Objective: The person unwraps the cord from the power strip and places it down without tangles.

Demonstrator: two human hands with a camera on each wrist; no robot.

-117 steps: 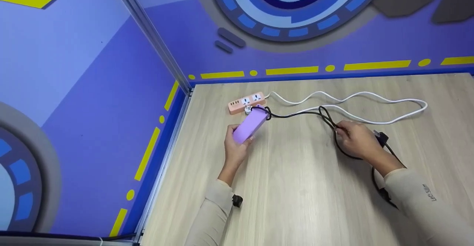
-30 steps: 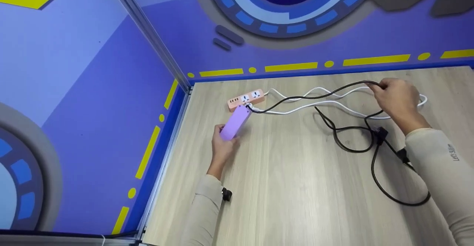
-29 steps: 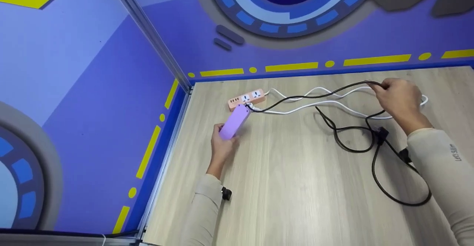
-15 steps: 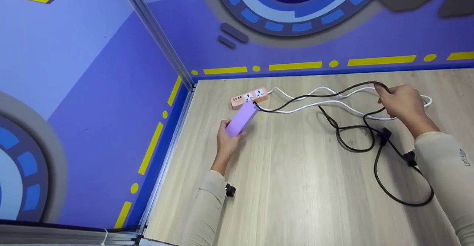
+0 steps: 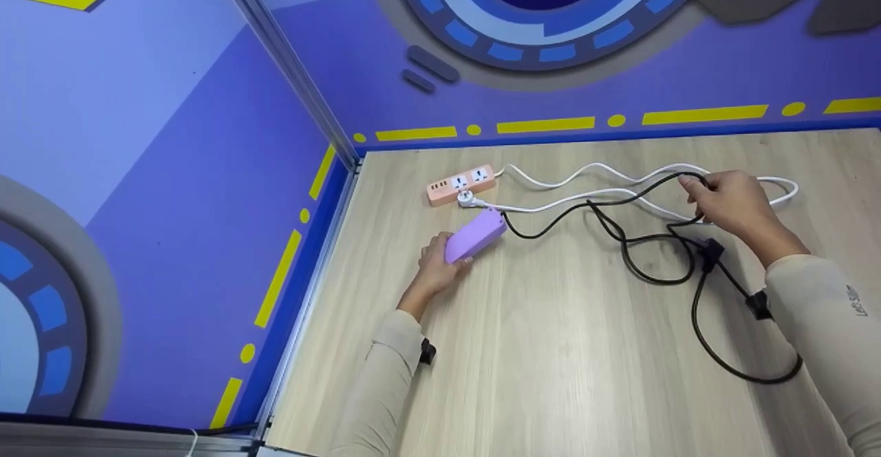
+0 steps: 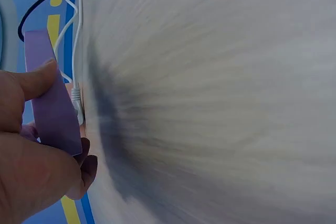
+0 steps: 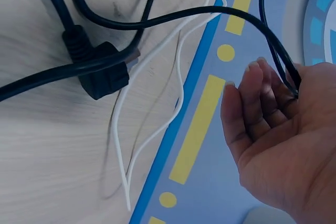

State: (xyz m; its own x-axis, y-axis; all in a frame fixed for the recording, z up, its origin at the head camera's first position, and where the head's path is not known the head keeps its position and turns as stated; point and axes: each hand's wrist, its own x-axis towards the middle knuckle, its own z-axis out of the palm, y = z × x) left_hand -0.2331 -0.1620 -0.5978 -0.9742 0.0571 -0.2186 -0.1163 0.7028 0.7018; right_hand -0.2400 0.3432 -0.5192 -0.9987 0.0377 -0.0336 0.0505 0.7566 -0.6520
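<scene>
My left hand (image 5: pixel 438 264) grips a purple power strip (image 5: pixel 475 235) by its near end, thumb along one side. Its far end tilts away to the right, and a black cord (image 5: pixel 544 237) leaves it there. In the left wrist view, the thumb lies across the purple power strip (image 6: pixel 52 98), over a shadow on the table. At the right, my right hand (image 5: pixel 736 202) pinches the same black cord between thumb and forefinger. The right wrist view shows the cord (image 7: pixel 247 17) running into the hand, with the other fingers loosely curled.
An orange power strip (image 5: pixel 444 195) lies at the back left, its white cord (image 5: pixel 592 195) looping rightward and its white plug (image 5: pixel 466 199) beside it. The black cord's plug (image 5: pixel 711 254) and a black connector piece (image 5: pixel 759 304) lie by the right forearm. Walls border the table's back and left.
My right hand has carried the cord rightward, and the loops around the purple strip's end are gone. Lately that hand came lower, while the left swung the strip rightward, uncovering the white plug.
</scene>
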